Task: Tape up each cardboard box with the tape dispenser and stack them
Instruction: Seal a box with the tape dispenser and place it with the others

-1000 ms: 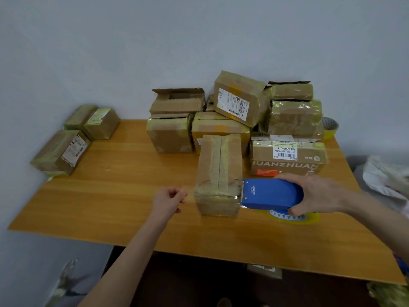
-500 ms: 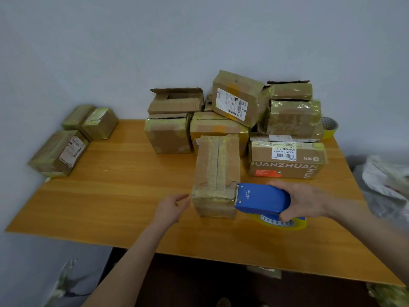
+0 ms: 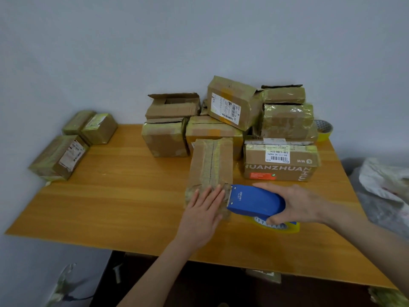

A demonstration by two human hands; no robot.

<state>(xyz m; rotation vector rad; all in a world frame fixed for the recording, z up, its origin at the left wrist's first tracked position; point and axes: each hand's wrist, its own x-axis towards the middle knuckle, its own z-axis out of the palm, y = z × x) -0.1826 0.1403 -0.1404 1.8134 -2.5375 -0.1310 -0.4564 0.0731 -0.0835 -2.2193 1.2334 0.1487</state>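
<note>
My left hand [image 3: 204, 210] lies flat on the near end of the long box [image 3: 211, 162], fingers straight and together, palm pressing down on the taped top; my right hand [image 3: 296, 204] is just to the right of that box, fingers and thumb curled round the blue tape dispenser [image 3: 254, 201], gripping it firmly; the dispenser's front edge touches the box's near right corner; its yellow roll of tape [image 3: 276, 226] shows beneath my right hand.

The long box sits on the wooden counter [image 3: 110, 207], lying lengthwise away from me, with a dark seam down the middle of its top and shiny tape on either side of it.

Just to the right of the long box, a little further back, stands a printed box [image 3: 281, 165] with a white barcode label and large white letters on its side; behind the long box rises a pile of boxes [image 3: 287, 120], most wrapped in glossy tape; at the left of that pile an open box [image 3: 172, 105] rests on a closed one, flaps up; directly behind the long box and higher, a labelled box [image 3: 232, 103] sits tilted on the pile.

Well to the left of the long box, three boxes [image 3: 62, 158] are grouped close together; far behind and to the right, a spare roll [image 3: 324, 129] peeps out beside the pile; further right, off the counter, lie crumpled bags [image 3: 387, 185]; a pale wall [image 3: 199, 41] stands behind everything.
</note>
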